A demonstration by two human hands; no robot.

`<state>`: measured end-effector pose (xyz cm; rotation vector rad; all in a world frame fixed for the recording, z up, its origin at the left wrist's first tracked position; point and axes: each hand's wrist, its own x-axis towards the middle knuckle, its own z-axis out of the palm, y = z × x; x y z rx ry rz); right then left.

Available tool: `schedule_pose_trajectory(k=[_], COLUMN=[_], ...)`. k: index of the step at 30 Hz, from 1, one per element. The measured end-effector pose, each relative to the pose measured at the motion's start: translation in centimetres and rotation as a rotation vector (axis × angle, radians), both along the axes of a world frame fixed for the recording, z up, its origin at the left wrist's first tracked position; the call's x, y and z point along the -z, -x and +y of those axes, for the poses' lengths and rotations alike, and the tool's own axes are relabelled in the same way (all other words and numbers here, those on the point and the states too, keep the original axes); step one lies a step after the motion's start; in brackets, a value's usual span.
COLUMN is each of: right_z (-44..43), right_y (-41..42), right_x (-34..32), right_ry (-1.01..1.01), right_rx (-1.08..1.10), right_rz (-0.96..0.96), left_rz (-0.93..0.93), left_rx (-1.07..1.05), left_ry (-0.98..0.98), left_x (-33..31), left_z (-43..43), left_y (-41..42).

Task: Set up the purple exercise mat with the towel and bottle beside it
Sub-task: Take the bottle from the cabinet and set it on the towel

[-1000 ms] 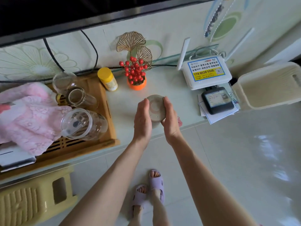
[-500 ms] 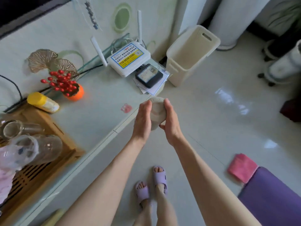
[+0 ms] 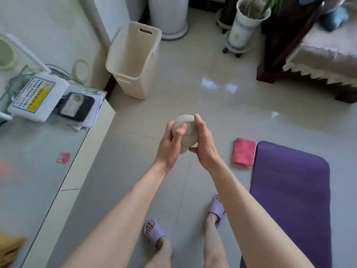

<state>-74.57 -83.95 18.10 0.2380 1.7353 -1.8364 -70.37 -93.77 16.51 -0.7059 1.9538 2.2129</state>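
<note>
I hold a beige bottle (image 3: 186, 130) between both palms, its rounded lid facing me, over the tiled floor. My left hand (image 3: 171, 146) presses its left side and my right hand (image 3: 203, 144) wraps its right side. The purple exercise mat (image 3: 289, 190) lies unrolled on the floor at the right. A folded pink towel (image 3: 243, 150) lies flat on the tiles, touching the mat's far left corner, just right of my hands.
A glass-topped cabinet (image 3: 44, 155) runs along the left with a white router (image 3: 36, 95) and a card reader (image 3: 77, 106). A cream bin (image 3: 133, 60) stands ahead on the left. A potted plant (image 3: 245, 24) and a covered sofa (image 3: 326, 53) stand at the back right.
I have turned right, away from the cabinet, carrying the bottle off its top and out over the floor. The mat and towel have come fully into view.
</note>
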Motion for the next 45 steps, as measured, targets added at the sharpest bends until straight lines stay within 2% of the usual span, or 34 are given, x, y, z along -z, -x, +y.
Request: schedule_pose_trajectory(k=[8, 19, 30, 45], right_z=[14.8, 29.6, 33.7, 33.7], right_y=[7.4, 15.8, 19.2, 23.2], right_x=[2.7, 9.8, 20.9, 45.9], right_ry=[-0.066, -0.078, -0.048, -0.029], right_rx=[0.158, 0.151, 0.19, 0.317], right_rz=[-0.07, -0.138, -0.247, -0.243], left_rz=[-0.044, -0.106, -0.182, -0.2], left_rx=[0.165, 0.26, 0.336, 0.363], left_ry=[-0.005, -0.066, -0.062, -0.031], left_x=[1.7, 8.3, 18.2, 42.6], left_z=[14.2, 26.6, 29.9, 30.3], left_y=[8.8, 17.7, 21.9, 26.4])
